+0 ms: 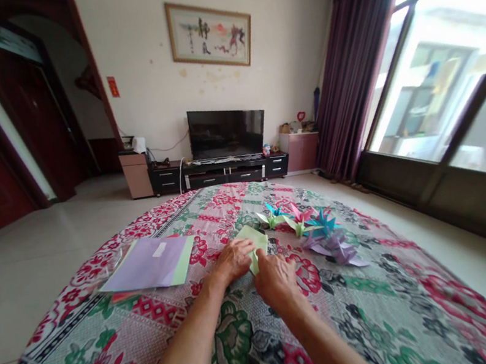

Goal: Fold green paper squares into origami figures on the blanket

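A folded sheet of light green origami paper [256, 239] lies flat on the flowered tablecloth, straight ahead of me. My left hand [236, 259] rests on its left edge, fingers bent together and holding it down. My right hand [276, 276] grips the near right side, with the fingers curled and the fingertips at a fold. Both hands hide part of the paper, so the exact fold is hard to make out. Just right of it stand several folded paper cranes: light green [299, 226], blue [323, 223], pink and purple [342, 250].
A stack of coloured paper [147, 263], purple on top with a green edge, lies to the left on a clear plastic wrapper. The round table's tablecloth [232, 339] reaches its edges. Beyond are a television [228, 131] on a low cabinet and a window at right.
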Demonstrator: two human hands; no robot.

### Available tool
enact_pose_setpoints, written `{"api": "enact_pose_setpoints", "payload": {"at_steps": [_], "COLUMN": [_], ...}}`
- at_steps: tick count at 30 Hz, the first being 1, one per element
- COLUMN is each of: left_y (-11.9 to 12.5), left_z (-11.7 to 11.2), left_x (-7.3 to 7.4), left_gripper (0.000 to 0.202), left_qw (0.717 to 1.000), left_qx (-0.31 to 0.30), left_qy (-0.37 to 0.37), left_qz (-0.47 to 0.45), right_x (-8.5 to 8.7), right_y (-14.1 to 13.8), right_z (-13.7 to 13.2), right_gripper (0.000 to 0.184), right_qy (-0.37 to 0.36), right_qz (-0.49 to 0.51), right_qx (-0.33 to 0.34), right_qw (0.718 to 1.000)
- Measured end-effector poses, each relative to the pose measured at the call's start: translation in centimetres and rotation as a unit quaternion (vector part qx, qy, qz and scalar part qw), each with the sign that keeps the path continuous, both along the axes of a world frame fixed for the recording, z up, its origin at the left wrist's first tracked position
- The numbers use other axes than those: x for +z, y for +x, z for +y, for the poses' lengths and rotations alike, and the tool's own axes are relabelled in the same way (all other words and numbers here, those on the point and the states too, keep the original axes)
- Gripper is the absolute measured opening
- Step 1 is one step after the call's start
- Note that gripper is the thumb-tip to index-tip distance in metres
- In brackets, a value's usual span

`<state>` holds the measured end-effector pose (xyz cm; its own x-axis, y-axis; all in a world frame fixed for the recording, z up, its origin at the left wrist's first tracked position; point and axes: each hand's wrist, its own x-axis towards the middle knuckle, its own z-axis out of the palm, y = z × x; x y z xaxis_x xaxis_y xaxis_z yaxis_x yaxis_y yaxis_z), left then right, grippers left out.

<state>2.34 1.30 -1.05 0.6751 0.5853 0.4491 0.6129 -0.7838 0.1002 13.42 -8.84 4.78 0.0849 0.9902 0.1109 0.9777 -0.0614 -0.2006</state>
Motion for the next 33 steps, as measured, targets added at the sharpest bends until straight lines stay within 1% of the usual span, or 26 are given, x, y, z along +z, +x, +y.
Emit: {"api": "enact_pose_setpoints", "payload": {"at_steps": [6,9,14,17,19,20,21,22,23,25,28,31,33], "left_y": [0.0,0.0,-0.1,-0.1,-0.1,0.0,0.0,0.0,0.0,-0.1,-0.1,-0.1,-0.1], "left_z": [0.2,0.3,0.1,-0.1,-0.1,-0.1,-0.1,-0.1,0.0,0.0,0.1,0.1,0.2], "left_x": [-0.2,-0.3,-0.2,0.0,0.1,0.1,0.1,0.1,0.1,0.1,0.1,0.0,-0.1], "left_gripper": [0.032,0.030,0.027,0.025,0.026,0.027,0.029,0.032,0.034,0.036,0.036,0.036,0.037], "left_qw": [1.000,1.000,1.000,1.000,1.000,1.000,1.000,1.000,1.000,1.000,1.000,1.000,1.000], "left_qx": [-0.001,-0.004,-0.008,-0.005,-0.006,-0.007,-0.007,-0.006,-0.004,0.001,0.002,0.001,0.001], "left_qy": [0.008,0.007,0.010,0.011,0.013,0.012,0.011,0.009,0.006,0.002,-0.004,-0.008,-0.007], "left_qz": [0.009,0.007,0.005,0.007,0.011,0.013,0.014,0.014,0.011,0.002,-0.003,0.002,0.005], "right_x": [0.2,-0.2,-1.2,-1.2,-0.9,-0.6,-0.5,-0.4,-0.5,-1.1,-2.8,-4.0,-4.3], "right_y": [-0.3,-0.3,-0.8,-0.8,0.0,0.6,1.4,2.2,3.1,4.8,6.3,6.4,6.2], "right_z": [-0.3,-0.3,-0.2,0.0,0.6,1.0,1.5,2.0,2.5,3.4,4.0,3.6,3.2], "right_gripper": [0.032,0.032,0.035,0.035,0.033,0.032,0.031,0.031,0.031,0.029,0.022,0.019,0.018], "right_qy": [-0.019,-0.020,0.011,0.007,-0.007,-0.002,0.010,0.046,0.076,0.112,0.127,0.133,0.137], "right_qz": [0.001,0.003,-0.008,-0.008,0.014,0.033,0.049,0.063,0.075,0.096,0.116,0.120,0.115], "right_qx": [0.006,0.009,0.025,0.028,0.040,0.044,0.036,0.029,0.048,0.089,0.149,0.173,0.177], "right_qw": [1.000,1.000,1.000,1.000,0.999,0.998,0.998,0.997,0.993,0.985,0.974,0.969,0.968]}}
